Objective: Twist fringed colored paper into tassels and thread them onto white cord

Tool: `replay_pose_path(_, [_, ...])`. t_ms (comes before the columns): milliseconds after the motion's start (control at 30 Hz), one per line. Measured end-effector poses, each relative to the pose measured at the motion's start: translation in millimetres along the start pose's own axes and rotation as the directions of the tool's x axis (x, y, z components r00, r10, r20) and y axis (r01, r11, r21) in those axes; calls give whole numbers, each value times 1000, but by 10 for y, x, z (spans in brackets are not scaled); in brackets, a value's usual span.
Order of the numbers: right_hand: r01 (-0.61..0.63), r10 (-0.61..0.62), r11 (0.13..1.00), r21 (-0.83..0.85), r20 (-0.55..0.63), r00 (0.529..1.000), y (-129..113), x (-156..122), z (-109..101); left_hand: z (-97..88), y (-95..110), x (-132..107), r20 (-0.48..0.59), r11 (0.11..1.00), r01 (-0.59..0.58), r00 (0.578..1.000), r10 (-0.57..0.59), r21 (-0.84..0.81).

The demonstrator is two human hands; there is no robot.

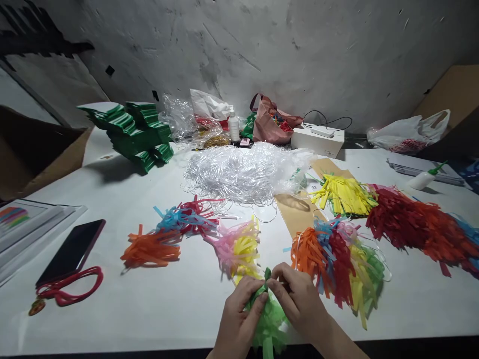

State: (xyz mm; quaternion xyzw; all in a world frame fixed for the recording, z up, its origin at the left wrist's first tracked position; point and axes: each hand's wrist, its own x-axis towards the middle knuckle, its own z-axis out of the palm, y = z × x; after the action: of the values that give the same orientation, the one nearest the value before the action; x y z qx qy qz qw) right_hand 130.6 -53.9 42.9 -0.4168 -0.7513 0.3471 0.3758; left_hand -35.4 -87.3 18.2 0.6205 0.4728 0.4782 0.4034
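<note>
A green paper tassel (270, 319) hangs between my two hands at the table's front edge, its fringe pointing down toward me. My left hand (245, 309) pinches it just below the twisted top. At that top, my right hand (295, 294) closes thumb and finger on the narrow green tip. Just beyond lie a yellow tassel (245, 249) and a pink tassel (226, 242). Farther left are a blue tassel (175, 218), a red tassel (200, 212) and an orange tassel (151, 249). To the right rests a multicoloured bunch of tassels (339, 262).
A tangled heap of white string (235, 172) covers the table's middle. Yellow tassels (344, 194) and dark red ones (396, 217) lie right, near a glue bottle (426, 178). Left are a phone (71, 252) and stacked green pieces (134, 132). A pink bag (271, 122) stands behind.
</note>
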Motion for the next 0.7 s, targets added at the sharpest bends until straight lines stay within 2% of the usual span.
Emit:
replay_pose_path(133, [9,-9,998,-59,1,1000,-8,38,11,22,-17,3,23,995,-85,996,84,55])
replay_pose_path(267, [78,-76,996,-48,38,996,-38,43,3,-32,-28,50,-23,996,69,997,-70,-49])
replay_pose_path(333, [89,-88,996,-11,58,994,-38,31,-1,-63,0,91,-45,991,106,993,-110,-87])
replay_pose_path(433, [68,-70,997,40,59,996,-22,12,-6,-92,77,153,-90,998,-2,996,-3,-58])
replay_pose_path(533, [46,-47,999,20,75,996,-15,17,-13,-112,135,181,-126,996,-94,988,95,6])
replay_pose_path(700, [33,-36,999,33,94,995,-52,78,-4,-155,61,132,-177,998,-67,982,66,2])
